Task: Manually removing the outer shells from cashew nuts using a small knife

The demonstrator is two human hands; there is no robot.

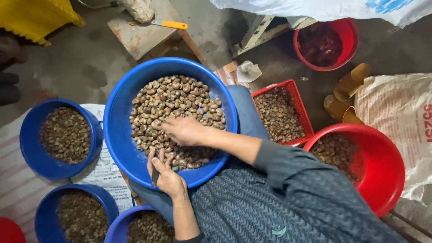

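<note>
Cashew nuts (173, 101) fill the big blue basin (118, 118) at centre frame, resting on the lap for easy reach. Right hand (185, 130) lies on the pile, fingers curled together into the nuts — left hand (165, 174) pinches a small dark blade at the rim.

Big blue basin (118, 112) on the lap, tilted slightly, about half covered with brown-grey curved nuts (173, 101) heaped mid to right. Small dark tool (155, 174) upright at the basin's near rim.

light: dim, even | shadows: soft | focus: sharp, edges slightly stretched
</note>
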